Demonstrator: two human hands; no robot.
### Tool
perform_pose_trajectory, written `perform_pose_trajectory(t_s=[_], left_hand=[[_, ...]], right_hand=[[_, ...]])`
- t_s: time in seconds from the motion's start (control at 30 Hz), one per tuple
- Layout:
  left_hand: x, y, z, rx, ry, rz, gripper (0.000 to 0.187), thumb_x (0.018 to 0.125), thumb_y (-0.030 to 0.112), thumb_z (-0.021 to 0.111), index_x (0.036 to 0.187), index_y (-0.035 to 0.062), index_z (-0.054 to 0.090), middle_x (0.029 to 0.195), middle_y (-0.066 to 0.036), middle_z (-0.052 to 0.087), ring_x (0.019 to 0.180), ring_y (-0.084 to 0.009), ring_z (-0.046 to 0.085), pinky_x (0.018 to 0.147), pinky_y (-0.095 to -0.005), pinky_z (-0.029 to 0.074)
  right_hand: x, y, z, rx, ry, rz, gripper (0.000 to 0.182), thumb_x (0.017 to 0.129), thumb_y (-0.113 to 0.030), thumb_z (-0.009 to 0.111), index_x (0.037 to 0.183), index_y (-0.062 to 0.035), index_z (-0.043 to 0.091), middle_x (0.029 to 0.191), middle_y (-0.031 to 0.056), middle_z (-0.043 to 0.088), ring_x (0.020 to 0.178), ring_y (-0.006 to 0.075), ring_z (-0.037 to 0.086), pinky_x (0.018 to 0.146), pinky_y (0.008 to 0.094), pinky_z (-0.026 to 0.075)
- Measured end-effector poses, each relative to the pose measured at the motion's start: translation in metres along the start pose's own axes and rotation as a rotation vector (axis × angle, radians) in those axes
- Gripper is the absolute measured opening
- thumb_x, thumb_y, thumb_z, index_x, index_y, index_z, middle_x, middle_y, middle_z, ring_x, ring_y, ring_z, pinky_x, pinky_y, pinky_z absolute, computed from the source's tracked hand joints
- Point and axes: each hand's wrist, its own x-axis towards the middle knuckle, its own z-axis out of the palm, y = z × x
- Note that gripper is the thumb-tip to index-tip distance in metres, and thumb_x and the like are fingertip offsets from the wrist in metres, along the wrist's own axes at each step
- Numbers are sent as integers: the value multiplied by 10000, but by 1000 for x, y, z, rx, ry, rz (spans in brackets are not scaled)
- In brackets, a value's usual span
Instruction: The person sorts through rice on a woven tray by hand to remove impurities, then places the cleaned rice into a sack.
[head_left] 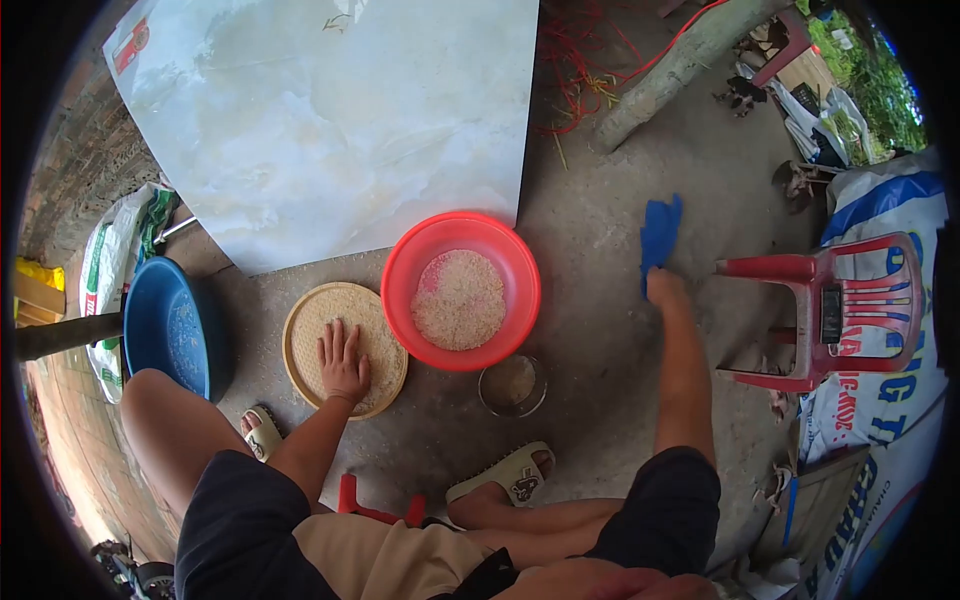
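My left hand (345, 368) lies flat with fingers spread on a round woven bamboo tray (310, 345), which has a raised rim. To the right of the tray is a red plastic basin (525, 270) with a heap of pale rice-like grains (460, 305) in it. A small clear bowl (543, 390) holding some grains stands just below the basin. Out to the right, my right hand (665, 287) is closed on one end of a blue cloth (660, 235), held out over the concrete floor. The cloth's exact kind is hard to make out.
A large pale sheet (340, 130) covers the floor ahead. A blue tub (165, 330) stands at left near my knee. At right are a red plastic chair (800, 300) and printed sacks (860, 400). A wooden post (670, 85) and red string (580, 80) lie beyond.
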Motion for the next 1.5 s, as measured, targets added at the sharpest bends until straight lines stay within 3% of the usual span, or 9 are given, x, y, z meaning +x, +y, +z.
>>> perform_pose_trajectory(t_s=[0.03,0.1,0.53,0.87,1.0,1.17,1.23,1.33,1.5], left_hand=[[7,-2,-2,-3,10,1,564,813,243,466,1352,131,343,1451,-160,211,1356,-343,138,1094,-471,75],[-2,-8,-2,4,20,7,584,796,258,477,1356,158,346,1448,-149,226,1356,-336,137,1097,-470,68],[-20,-19,-2,-48,17,16,569,843,312,427,1382,192,293,1481,-110,147,1373,-307,76,1098,-461,52],[5,6,-12,-277,-18,-299,510,873,320,418,1353,164,347,1437,-148,255,1342,-319,194,1078,-518,66],[48,20,-21,-1118,221,-330,533,895,380,419,1293,27,390,1306,-189,431,1201,-334,415,1021,-481,267],[70,50,-103,-1952,-326,-435,628,904,538,350,1268,31,416,1214,-133,525,1122,-267,501,961,-397,384],[75,46,-123,-2466,-614,-99,656,883,582,357,1258,49,432,1216,-136,522,1104,-256,514,957,-404,401],[81,33,-148,-2445,-535,21,699,867,623,324,1287,72,414,1239,-146,501,1096,-289,519,913,-430,435],[89,9,-152,-1855,-368,-136,359,842,324,602,1084,70,525,910,-82,627,792,-182,625,630,-324,524]], right_hand=[[1,-44,7,393,180,165,308,861,-203,442,1089,0,484,982,231,608,919,375,590,802,477,453],[0,-85,14,459,115,167,374,831,-193,484,1153,-9,436,993,215,616,950,352,591,818,461,455],[-151,-43,-160,371,250,390,396,827,-301,472,1038,10,597,1110,211,570,1044,348,542,878,424,428],[-263,-179,-284,445,31,43,348,756,-258,492,839,48,634,790,171,643,651,281,639,567,384,497],[-260,-247,-289,518,-91,-148,297,760,-248,500,808,20,618,767,121,639,621,251,624,588,369,517],[-253,-324,-268,905,19,-382,287,773,-256,518,867,-6,623,796,84,626,704,210,610,653,346,507],[-243,-343,-258,942,114,-428,289,778,-263,522,882,-13,625,804,78,624,747,190,597,666,330,487],[-215,-363,-240,933,44,-403,277,768,-255,538,897,-27,630,813,72,628,768,183,587,672,323,470],[-200,-405,-231,582,163,-466,437,703,-323,600,1019,-24,636,991,177,635,904,262,608,795,338,464]])
